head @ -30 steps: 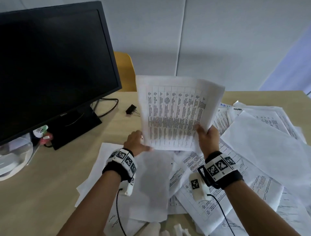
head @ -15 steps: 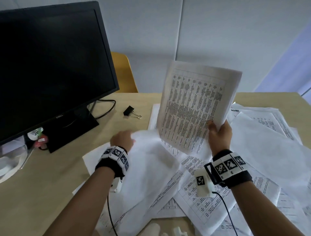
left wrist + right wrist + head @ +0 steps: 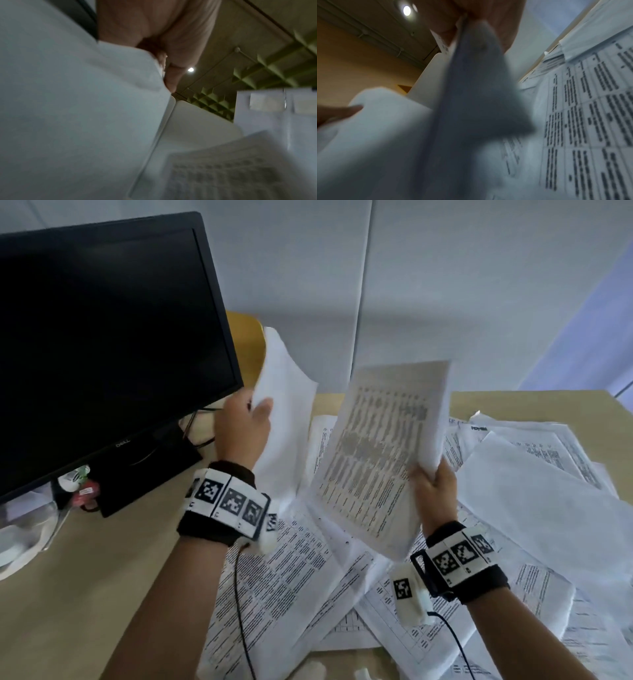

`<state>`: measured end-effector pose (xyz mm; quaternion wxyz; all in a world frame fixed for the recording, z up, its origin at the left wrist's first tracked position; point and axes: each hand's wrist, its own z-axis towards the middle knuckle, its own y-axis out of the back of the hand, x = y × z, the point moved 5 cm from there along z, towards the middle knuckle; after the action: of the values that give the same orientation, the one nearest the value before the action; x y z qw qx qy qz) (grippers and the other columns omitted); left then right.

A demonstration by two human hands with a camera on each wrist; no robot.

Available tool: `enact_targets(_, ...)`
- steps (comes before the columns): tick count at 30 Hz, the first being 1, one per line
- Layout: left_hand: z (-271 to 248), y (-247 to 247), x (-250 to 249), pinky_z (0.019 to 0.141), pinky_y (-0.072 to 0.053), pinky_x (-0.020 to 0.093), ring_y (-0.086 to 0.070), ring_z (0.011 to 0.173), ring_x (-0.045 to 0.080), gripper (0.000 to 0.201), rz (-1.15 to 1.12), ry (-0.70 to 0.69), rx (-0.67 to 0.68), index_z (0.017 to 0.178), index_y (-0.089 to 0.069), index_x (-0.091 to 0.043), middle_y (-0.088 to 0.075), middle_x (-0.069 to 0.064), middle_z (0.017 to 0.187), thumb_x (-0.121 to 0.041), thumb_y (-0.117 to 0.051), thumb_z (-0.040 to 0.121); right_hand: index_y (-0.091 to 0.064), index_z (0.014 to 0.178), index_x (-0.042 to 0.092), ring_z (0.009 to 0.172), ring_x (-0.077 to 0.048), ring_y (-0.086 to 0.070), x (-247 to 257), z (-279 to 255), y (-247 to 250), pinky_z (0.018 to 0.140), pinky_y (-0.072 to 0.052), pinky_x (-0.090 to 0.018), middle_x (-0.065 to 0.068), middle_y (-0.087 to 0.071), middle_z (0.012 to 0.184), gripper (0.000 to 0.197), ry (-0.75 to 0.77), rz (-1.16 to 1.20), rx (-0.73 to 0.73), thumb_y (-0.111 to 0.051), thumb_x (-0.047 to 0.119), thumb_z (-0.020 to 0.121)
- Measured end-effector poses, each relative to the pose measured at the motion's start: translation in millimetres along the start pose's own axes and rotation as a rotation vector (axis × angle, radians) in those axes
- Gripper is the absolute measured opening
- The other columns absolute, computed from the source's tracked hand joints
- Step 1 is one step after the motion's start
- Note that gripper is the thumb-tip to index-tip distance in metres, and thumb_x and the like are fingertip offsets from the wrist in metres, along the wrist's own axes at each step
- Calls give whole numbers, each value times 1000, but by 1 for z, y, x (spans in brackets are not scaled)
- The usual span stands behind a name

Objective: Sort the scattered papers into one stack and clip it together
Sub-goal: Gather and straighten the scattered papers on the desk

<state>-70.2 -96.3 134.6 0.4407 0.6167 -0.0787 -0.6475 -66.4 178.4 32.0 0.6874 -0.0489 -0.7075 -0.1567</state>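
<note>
My left hand (image 3: 245, 426) holds a blank white sheet (image 3: 287, 412) raised upright beside the monitor; the left wrist view shows the same sheet (image 3: 77, 108) under my thumb (image 3: 173, 75). My right hand (image 3: 435, 484) grips the lower right edge of a printed stack of sheets (image 3: 380, 453), tilted in the air above the desk. The right wrist view shows that stack (image 3: 471, 88) edge-on and blurred. Many scattered papers (image 3: 534, 508) cover the desk below both hands. The binder clip is hidden behind the raised sheets.
A black monitor (image 3: 102, 344) on its stand fills the left. A yellow chair back (image 3: 245, 344) shows behind the desk (image 3: 68, 594). Small items (image 3: 77, 484) and a clear container (image 3: 20, 535) sit under the monitor at the left edge.
My left hand has picked a white sheet off the desk and raised it up toward the monitor. My right hand has kept the printed stack aloft, tilting it a little rightward.
</note>
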Motion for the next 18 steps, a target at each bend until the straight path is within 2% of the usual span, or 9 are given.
enact_targets(3, -22, -39, -14, 55, -28, 27, -41, 59, 20, 22, -180, -34, 311, 78, -56, -6, -46, 4, 62, -23, -51, 92, -55, 108, 12, 79, -22, -57, 3, -11, -20, 74, -52, -40, -4, -60, 85, 23, -47, 98, 140, -47, 2, 89)
enact_targets(6, -51, -74, -22, 52, -34, 15, -41, 56, 11, 29, -271, -6, 585, 68, -47, -18, -42, -3, 62, -21, -44, 97, -56, 109, 11, 85, -25, -59, 1, -18, -33, 80, -52, -43, -7, -62, 91, 22, -134, 210, 251, -46, 5, 91)
enact_targets(8, -68, -91, -19, 74, -50, 25, -60, 83, 18, 33, -360, 62, 743, 86, -60, -13, -62, 8, 88, -27, -33, 100, -58, 100, 16, 84, -27, -59, -3, -20, -36, 80, -51, -44, -8, -63, 90, 19, -193, 252, 270, -43, 7, 93)
enact_targets(9, -74, -96, -16, 83, -49, 27, -59, 100, 18, 43, -362, 79, 787, 100, -62, -6, -63, 11, 109, -30, -26, 101, -59, 98, 15, 84, -28, -59, -6, -20, -36, 80, -51, -43, -10, -64, 90, 19, -212, 261, 264, -41, 10, 94)
enact_targets(11, -84, -105, -10, 89, -40, 23, -51, 115, 15, 55, -336, 100, 832, 115, -61, -3, -54, 9, 133, -30, -16, 102, -60, 102, 16, 88, -28, -62, -8, -23, -34, 79, -52, -41, -10, -66, 96, 23, -223, 284, 273, -39, 25, 96)
enact_targets(13, -94, -115, -5, 103, -34, 28, -46, 126, 19, 50, -325, 122, 885, 119, -60, -5, -47, 6, 141, -28, -20, 102, -60, 104, 21, 89, -20, -68, -11, -26, -33, 76, -56, -34, -5, -70, 99, 31, -219, 260, 320, -39, 38, 92)
enact_targets(14, -99, -121, 0, 105, -33, 28, -45, 127, 21, 44, -324, 162, 915, 120, -59, -6, -47, 6, 141, -26, -25, 102, -60, 104, 20, 85, -18, -69, -13, -26, -33, 72, -57, -32, -4, -70, 98, 27, -215, 202, 335, -43, 36, 91)
enact_targets(16, -108, -129, 12, 97, -37, 24, -48, 123, 20, 35, -297, 230, 962, 125, -57, -8, -51, 8, 138, -19, -33, 100, -57, 105, 10, 82, -24, -67, -22, -24, -32, 71, -57, -39, -13, -69, 101, 17, -196, -3, 328, -51, 15, 90)
enact_targets(18, -110, -135, 31, 101, -34, 26, -45, 128, 19, 33, -201, 224, 968, 127, -55, -8, -51, 6, 138, -13, -38, 99, -55, 108, 1, 90, -31, -64, -36, -20, -27, 81, -54, -47, -19, -65, 107, 23, -208, -164, 267, -47, 1, 86)
